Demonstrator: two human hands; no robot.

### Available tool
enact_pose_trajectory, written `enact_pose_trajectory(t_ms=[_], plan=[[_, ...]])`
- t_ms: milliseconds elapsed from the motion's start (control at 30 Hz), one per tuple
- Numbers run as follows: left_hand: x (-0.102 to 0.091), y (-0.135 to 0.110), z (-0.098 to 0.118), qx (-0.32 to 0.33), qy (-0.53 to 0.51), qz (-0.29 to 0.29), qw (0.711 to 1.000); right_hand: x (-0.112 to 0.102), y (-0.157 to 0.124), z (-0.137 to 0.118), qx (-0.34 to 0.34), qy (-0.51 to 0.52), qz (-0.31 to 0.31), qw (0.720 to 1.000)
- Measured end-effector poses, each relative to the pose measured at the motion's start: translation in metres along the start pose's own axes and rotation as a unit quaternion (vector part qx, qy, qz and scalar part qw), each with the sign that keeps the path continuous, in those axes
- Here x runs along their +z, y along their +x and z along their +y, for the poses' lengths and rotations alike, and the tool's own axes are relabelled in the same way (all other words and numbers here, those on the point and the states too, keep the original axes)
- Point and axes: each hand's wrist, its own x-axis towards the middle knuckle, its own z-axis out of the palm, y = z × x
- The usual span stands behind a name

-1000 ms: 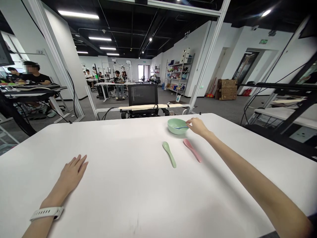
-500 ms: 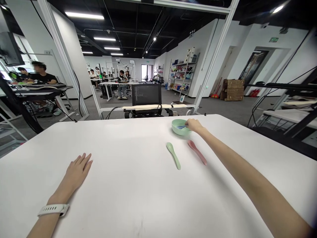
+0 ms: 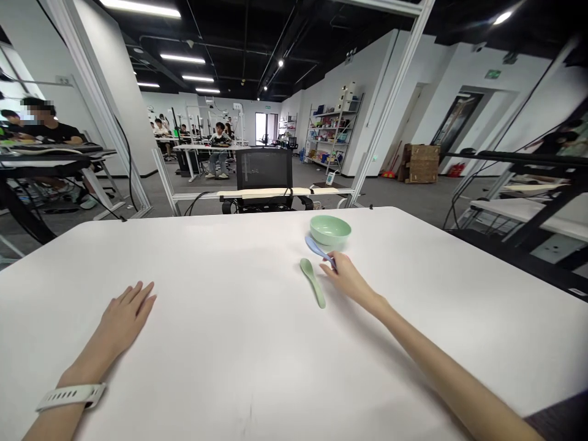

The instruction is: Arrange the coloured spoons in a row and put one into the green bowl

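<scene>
My right hand [image 3: 346,274] is closed on the handle of a blue spoon [image 3: 316,247], whose bowl end points up and left, just in front of a light green bowl [image 3: 330,229]. Left of that hand a green spoon [image 3: 313,283] lies on the white table. The pink spoon seen earlier is hidden now, behind my right hand or forearm. Far to the left, my left hand [image 3: 124,317] rests flat on the table with fingers stretched out, holding nothing; a pale watch strap [image 3: 71,397] is round its wrist.
The white table [image 3: 206,349] spans the foreground. Past its far edge stand a black mesh chair [image 3: 265,170] and a metal frame [image 3: 383,104]. A person [image 3: 50,125] sits at a desk at the far left, and other people are further back.
My right hand has drawn the blue spoon out of the green bowl, toward me and slightly left, over where the pink spoon lay. My left hand stays flat; the camera view has shifted slightly.
</scene>
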Motion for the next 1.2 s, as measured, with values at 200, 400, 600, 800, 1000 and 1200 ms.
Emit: enact_pose_trajectory(t_ms=[200,400,600,800,1000,1200], plan=[[0.008,0.006,-0.015,0.004,-0.004,-0.003,1.0,0.027,-0.033,-0.022,0.024,0.072,0.002,0.997],[0.017,0.013,-0.031,0.014,-0.014,-0.022,1.0,0.034,-0.043,-0.036,0.033,0.054,-0.064,0.996],[0.015,0.011,-0.03,0.01,-0.022,-0.014,1.0,0.031,-0.043,-0.039,0.042,0.051,-0.079,0.995],[0.011,0.01,-0.025,0.011,-0.027,-0.023,0.999,0.03,-0.043,-0.04,0.046,0.052,-0.08,0.994],[0.01,0.011,-0.026,0.002,-0.027,-0.034,0.999,0.032,-0.043,-0.038,0.042,0.042,-0.082,0.995],[0.008,0.011,-0.024,-0.004,-0.035,-0.049,0.998,0.03,-0.042,-0.039,0.041,0.042,-0.082,0.995]])
